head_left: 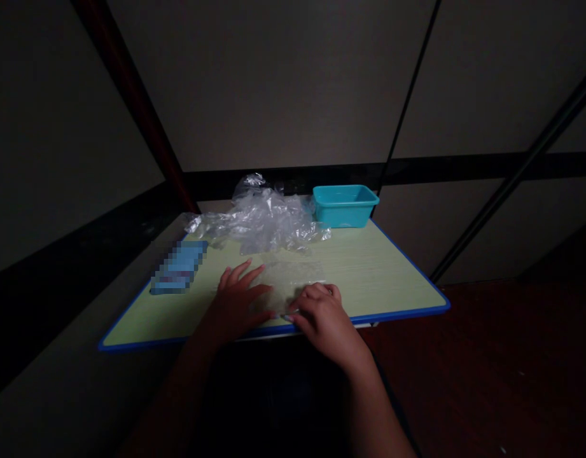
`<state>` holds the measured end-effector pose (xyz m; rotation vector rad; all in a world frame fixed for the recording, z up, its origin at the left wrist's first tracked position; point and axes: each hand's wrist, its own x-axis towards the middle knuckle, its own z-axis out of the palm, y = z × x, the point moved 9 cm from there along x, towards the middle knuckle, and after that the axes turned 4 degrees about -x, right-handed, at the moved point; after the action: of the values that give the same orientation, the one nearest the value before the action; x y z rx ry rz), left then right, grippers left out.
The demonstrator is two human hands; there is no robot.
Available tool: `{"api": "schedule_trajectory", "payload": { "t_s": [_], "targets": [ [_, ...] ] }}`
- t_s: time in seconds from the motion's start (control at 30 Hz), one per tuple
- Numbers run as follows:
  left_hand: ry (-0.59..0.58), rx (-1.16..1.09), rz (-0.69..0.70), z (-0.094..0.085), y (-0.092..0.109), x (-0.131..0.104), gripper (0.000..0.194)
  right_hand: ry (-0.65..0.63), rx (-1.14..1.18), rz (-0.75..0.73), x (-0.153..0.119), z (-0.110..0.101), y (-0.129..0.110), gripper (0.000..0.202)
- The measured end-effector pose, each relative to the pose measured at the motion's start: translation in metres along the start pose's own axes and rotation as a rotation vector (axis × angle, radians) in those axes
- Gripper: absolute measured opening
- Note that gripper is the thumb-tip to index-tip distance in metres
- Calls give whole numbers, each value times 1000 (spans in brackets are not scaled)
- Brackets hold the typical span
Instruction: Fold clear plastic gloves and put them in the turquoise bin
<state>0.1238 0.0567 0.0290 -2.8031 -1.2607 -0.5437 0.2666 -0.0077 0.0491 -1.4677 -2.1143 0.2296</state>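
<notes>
A clear plastic bag (293, 273) lies flat on the table near its front edge, between my two hands. My left hand (242, 296) is open, fingers spread, resting on the bag's left side with the thumb by the table edge. At the bag's right front corner, my right hand (319, 312) has its fingers curled in towards the thumb, closed on the plastic. Part of that grip is hidden under the fingers.
A crumpled heap of clear plastic bags (268, 219) sits at the back of the table (388, 273). Beside it stands a turquoise plastic basket (345, 213). A blurred-out blue flat object (181, 267) lies at the left edge. Behind is a panelled wall (283, 83).
</notes>
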Motion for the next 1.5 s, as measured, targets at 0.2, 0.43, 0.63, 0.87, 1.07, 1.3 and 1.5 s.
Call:
{"api": "schedule_trajectory", "payload": {
  "t_s": [0.2, 0.43, 0.63, 0.87, 1.07, 1.3, 1.5],
  "targets": [
    [-13, -41, 34, 3, 1, 1, 66, -57, -69, 10, -4, 1, -6, 24],
    [-27, -117, 71, 5, 1, 1, 54, -102, -70, -11, -9, 1, -14, 23],
    [8, -220, 82, 4, -6, -2, 53, -109, -50, 0, -12, -4, -15, 28],
    [53, -235, 7, 8, -19, -3, 45, -48, -12, -38, -8, -12, -15, 23],
    [117, -269, 37, -3, -18, -3, 47, 130, -47, 103, 0, -16, 17, 22],
    [100, -323, 17, -9, -13, 0, 48, 116, -18, 156, 0, -12, 26, 22],
    [39, -279, -26, -1, -16, 2, 44, -15, -45, 151, -1, -1, 23, 33]
  ]
}}
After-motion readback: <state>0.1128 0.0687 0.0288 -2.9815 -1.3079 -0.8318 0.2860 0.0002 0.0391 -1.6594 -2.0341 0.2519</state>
